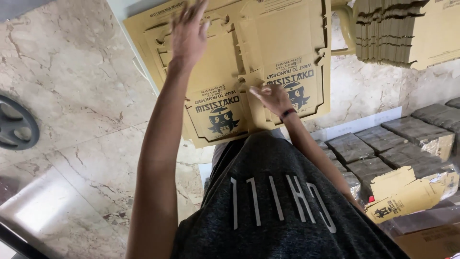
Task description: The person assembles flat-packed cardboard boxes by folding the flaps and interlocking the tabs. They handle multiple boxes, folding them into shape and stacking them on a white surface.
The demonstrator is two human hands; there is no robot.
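Two flat die-cut cardboard box blanks [249,67] lie overlapped at the far centre on a pale surface [125,7]. The left hand [188,29] hovers spread above the left blank, its grip released; the right hand [272,97] presses loose fingers on the near edge. Likely light, stiff yet creasable; best held by the outer edges. More blanks stack [407,31] far right.

surface: marble floor [81,96] | on it: flat cardboard blanks [268,48], bundled stacks [383,148]
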